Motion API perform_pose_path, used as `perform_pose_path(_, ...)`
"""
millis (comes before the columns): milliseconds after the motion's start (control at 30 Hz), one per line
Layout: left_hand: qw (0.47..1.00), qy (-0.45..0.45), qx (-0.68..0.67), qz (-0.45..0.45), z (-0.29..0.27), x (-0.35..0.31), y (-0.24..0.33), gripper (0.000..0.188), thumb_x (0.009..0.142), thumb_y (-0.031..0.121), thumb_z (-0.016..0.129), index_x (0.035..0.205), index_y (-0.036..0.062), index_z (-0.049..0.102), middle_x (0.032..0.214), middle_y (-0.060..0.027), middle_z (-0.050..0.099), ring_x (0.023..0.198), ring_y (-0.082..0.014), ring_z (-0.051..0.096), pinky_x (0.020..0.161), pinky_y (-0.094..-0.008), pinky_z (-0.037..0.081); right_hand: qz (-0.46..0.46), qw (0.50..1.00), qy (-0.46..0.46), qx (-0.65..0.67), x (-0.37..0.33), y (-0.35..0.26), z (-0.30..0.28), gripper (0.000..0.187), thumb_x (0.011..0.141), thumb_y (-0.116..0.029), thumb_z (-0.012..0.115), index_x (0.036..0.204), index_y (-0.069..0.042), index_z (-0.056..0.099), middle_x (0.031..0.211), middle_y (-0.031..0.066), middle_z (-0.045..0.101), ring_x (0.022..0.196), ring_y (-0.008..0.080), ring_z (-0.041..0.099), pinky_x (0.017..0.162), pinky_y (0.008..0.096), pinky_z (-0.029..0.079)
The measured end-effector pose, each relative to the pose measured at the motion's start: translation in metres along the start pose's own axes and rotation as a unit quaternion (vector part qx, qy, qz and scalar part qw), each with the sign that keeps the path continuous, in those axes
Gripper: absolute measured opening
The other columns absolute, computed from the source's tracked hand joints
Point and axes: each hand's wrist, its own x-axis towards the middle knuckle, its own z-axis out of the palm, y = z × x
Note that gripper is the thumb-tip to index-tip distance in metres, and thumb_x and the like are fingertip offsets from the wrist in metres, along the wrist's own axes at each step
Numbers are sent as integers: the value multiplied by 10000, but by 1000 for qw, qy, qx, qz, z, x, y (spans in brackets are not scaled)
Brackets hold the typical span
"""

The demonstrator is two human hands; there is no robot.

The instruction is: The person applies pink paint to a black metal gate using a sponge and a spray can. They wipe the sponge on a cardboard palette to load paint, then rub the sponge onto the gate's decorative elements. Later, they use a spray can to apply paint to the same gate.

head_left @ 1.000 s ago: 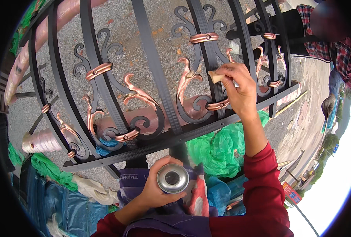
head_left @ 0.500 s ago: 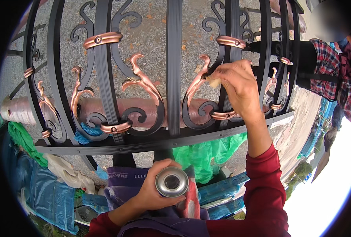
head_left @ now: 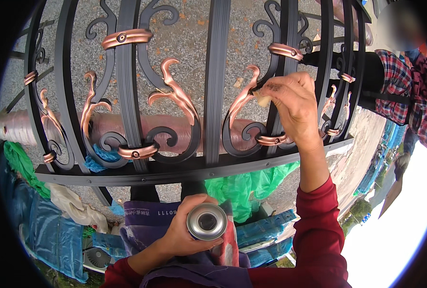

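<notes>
My left hand (head_left: 179, 236) is wrapped round a silver-topped metal can (head_left: 207, 222), held upright low in front of me, its round top with a dark centre turned up. My right hand (head_left: 294, 104) pinches a small pale piece of sponge (head_left: 262, 99). The sponge is at the upper part of a copper-coloured leaf ornament (head_left: 240, 104) on the dark metal railing (head_left: 214, 86); whether it touches is hard to tell. Dark smudges mark the fingers of that hand. Copper-coloured collars, such as this one (head_left: 137, 152), wrap the bars and scrolls nearby.
Beneath the railing lies a plastic-wrapped roll (head_left: 175, 126) on gravel. Green plastic sheeting (head_left: 244, 189) hangs past the bottom rail (head_left: 194, 174). Blue-wrapped bundles (head_left: 48, 230) lie at lower left. Another person in a plaid garment (head_left: 398, 79) stands at the right, beyond the bars.
The railing has shifted slightly in the picture. My right hand stays by the same leaf ornament with the sponge, and my left hand still holds the can.
</notes>
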Motion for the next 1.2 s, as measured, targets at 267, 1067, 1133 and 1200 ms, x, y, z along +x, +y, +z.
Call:
perform_pose_path(267, 1000, 11, -2, 1, -2, -3, 0, 911, 642, 104, 880, 1377, 66, 345, 1256, -150, 504, 1169, -265, 514, 971, -391, 419, 14, 999, 35, -19, -3, 8, -4, 224, 669, -14, 664, 839, -154, 704, 900, -52, 674, 832, 186, 555, 773, 317, 376)
perform_pose_path(1067, 1000, 15, -3, -17, 2, -5, -4, 864, 624, 133, 894, 1332, 80, 402, 1243, -151, 516, 1177, -287, 508, 981, -411, 415, -18, 998, 8, -52, 0, 2, -1, 222, 669, -20, 671, 848, -146, 712, 901, -43, 677, 828, 181, 563, 766, 325, 372)
perform_pose_path(1133, 1000, 16, -9, -7, 2, -5, -5, 872, 625, 132, 894, 1338, 82, 396, 1245, -154, 515, 1176, -289, 509, 980, -412, 415, -3, 997, 43, -59, -1, 10, -2, 217, 675, -19, 673, 848, -143, 713, 898, -42, 678, 830, 181, 560, 767, 325, 373)
perform_pose_path(1200, 1000, 17, -8, 2, 2, -5, -6, 880, 625, 131, 894, 1344, 84, 389, 1248, -156, 514, 1176, -292, 509, 980, -413, 415, 0, 997, 55, -51, -1, 9, -3, 208, 687, -17, 672, 849, -141, 712, 896, -41, 676, 828, 181, 554, 768, 325, 373)
